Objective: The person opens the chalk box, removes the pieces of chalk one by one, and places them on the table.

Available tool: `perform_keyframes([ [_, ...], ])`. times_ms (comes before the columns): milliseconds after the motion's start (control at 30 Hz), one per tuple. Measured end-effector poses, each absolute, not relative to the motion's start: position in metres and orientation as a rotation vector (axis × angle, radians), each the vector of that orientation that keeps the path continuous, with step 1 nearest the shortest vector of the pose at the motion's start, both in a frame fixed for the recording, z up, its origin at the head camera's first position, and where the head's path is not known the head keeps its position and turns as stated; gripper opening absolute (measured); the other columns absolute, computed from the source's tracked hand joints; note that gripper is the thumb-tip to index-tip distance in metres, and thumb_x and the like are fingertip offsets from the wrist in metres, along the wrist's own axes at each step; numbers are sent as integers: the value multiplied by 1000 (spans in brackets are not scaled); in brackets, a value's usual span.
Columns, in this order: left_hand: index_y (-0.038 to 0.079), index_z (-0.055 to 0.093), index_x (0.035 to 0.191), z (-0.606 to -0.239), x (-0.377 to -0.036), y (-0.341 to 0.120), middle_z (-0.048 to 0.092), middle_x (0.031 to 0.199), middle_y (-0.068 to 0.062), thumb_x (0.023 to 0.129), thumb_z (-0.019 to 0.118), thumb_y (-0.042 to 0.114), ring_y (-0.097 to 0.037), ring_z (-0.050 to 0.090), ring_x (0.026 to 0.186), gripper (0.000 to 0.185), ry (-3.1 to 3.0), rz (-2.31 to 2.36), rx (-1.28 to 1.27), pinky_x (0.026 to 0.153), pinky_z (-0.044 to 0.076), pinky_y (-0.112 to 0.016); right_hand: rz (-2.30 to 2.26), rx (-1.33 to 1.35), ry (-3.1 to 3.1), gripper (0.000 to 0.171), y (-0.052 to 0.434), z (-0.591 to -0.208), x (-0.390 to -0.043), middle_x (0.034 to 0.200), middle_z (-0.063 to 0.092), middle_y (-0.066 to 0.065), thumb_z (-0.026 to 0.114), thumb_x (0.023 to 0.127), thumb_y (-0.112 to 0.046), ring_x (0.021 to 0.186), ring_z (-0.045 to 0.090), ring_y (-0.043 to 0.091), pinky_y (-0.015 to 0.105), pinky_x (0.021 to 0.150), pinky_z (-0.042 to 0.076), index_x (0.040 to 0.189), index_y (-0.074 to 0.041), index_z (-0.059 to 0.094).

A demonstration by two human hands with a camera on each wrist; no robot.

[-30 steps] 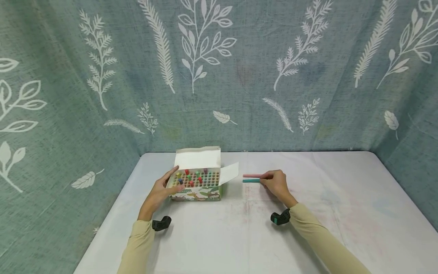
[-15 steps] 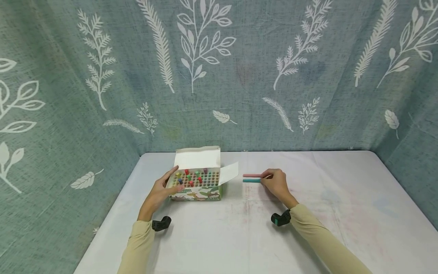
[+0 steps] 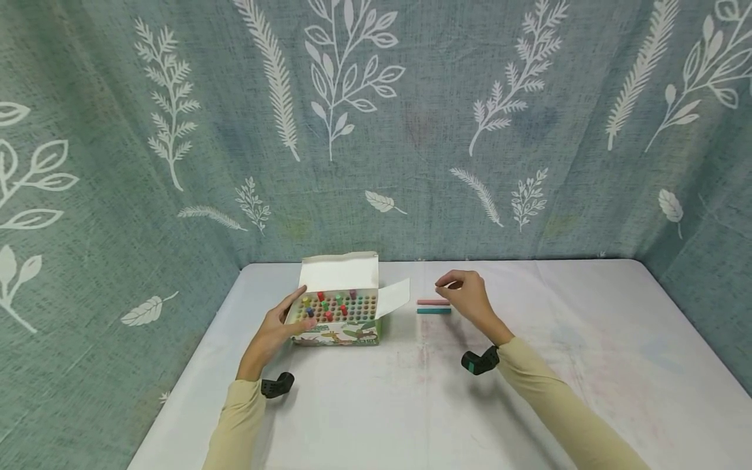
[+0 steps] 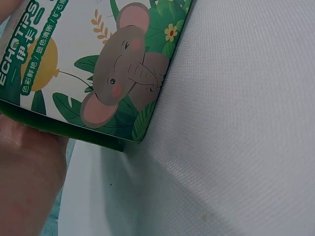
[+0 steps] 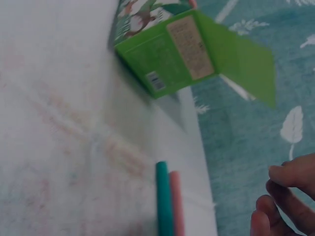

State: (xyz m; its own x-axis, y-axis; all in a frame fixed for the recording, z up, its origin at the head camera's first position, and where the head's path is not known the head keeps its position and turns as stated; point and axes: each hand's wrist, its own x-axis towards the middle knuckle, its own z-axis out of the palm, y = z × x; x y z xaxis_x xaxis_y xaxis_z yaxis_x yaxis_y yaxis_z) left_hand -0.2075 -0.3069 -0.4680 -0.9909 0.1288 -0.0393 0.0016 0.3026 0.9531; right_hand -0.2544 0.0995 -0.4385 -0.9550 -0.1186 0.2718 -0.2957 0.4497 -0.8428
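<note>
Two chalk sticks lie side by side on the white table (image 3: 529,365), just right of the open box: the pink chalk (image 3: 433,302) farther back, the teal chalk (image 3: 434,311) in front, touching or nearly so. The right hand (image 3: 464,297) is raised just above their right ends, clear of both; its fingers are loosely curled with thumb and forefinger tips close together, holding nothing (the right wrist view shows the curled fingertips (image 5: 290,174) well off the sticks). The chalk box (image 3: 341,313), lid flap up, holds a few coloured pieces standing in a grid of holes. The left hand (image 3: 276,329) grips its left front corner, thumb along the front face, fingers on the side.
</note>
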Motion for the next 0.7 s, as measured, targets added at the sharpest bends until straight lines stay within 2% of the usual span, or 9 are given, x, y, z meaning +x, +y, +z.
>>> perform_keyframes([
  [300, 33, 29, 149, -468, -207, -309, 14, 156, 6, 85, 73, 26, -26, 3, 144, 78, 2461, 1792, 138, 107, 15, -62, 1577, 496, -2458, 5, 86, -413, -252, 89, 69, 8, 71, 85, -7, 82, 62, 26, 40, 73, 49, 89, -7, 74],
  [567, 32, 28, 149, -469, -208, -307, 10, 157, -1, 86, 72, 22, -32, 4, 143, 78, 2436, 1812, 151, 106, 14, -63, 1590, 522, -2439, 7, 66, -398, -251, 90, 69, 8, 71, 84, -7, 80, 62, 23, 39, 74, 50, 90, -4, 74],
  [700, 32, 28, 149, -468, -207, -307, 12, 157, -1, 85, 73, 24, -32, 9, 143, 78, 2436, 1809, 148, 106, 18, -62, 1582, 555, -2425, 5, 55, -393, -250, 87, 69, 7, 71, 84, -6, 78, 62, 22, 39, 72, 50, 88, -7, 74],
])
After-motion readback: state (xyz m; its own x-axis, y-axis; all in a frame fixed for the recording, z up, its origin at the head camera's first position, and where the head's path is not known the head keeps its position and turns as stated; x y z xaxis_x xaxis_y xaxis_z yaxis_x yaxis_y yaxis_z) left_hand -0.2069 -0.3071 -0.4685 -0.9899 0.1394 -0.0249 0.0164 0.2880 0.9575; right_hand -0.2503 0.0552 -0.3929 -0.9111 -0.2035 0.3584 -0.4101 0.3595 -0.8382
